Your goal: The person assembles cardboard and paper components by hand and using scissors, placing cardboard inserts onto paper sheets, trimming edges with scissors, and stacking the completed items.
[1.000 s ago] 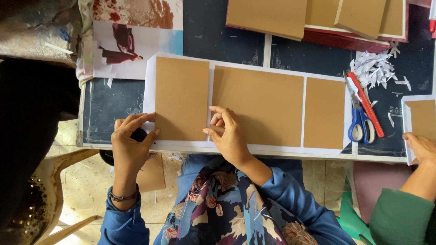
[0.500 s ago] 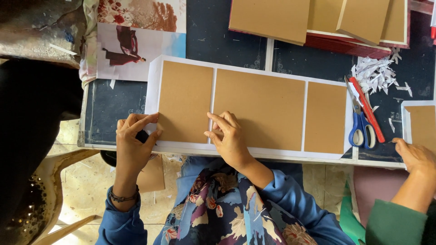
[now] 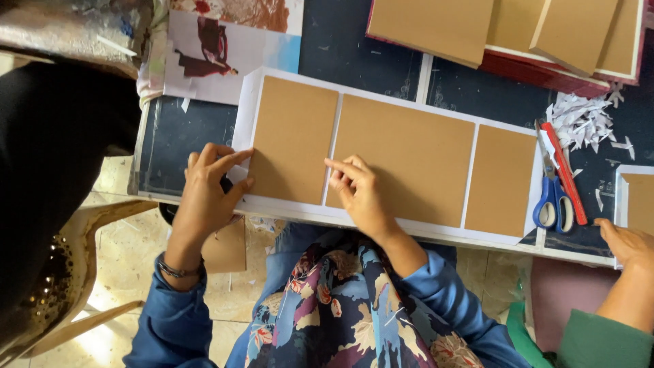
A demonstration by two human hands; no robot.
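Nearest, at 6 o'clock: floral lap and blue sleeves, w/ a dark bracelet (image 3: 178,270) on the left wrist. Left hand (image 3: 208,197) at approx 8 o'clock of the white sheet (image 3: 402,228), fingers (image 3: 228,160) loosely spread, tips on the sheet's left margin just beside the left brown panel (image 3: 293,140); something small and dark tucked under the palm, can't tell what or whether gripped. Right hand (image 3: 361,194) flat near the bottom edge, fingers close together, index fingertip pressing at the white gap betw. left panel and middle brown panel (image 3: 405,157); holding nothing. Right brown panel (image 3: 501,180) at 3 o'clock of that hand, untouched, well apart. Sheet w/ all three panels lying flat on the dark table (image 3: 177,140), bottom margin along the near table edge. At 3 o'clock: blue-handled scissors (image 3: 553,204) touching a red ruler (image 3: 564,174), just off the sheet's right end; another person's hand (image 3: 627,242) w/ green sleeve at the next white sheet. Toward 1 o'clock: white paper scraps (image 3: 582,119). Farthest, 12–1 o'clock: stacked brown boards (image 3: 436,24) on red covers; printed picture (image 3: 225,48) at 11 o'clock. Vs earlier: both hands on much the same spots, right index a bit further toward the gap; other person's hand nearer its sheet.
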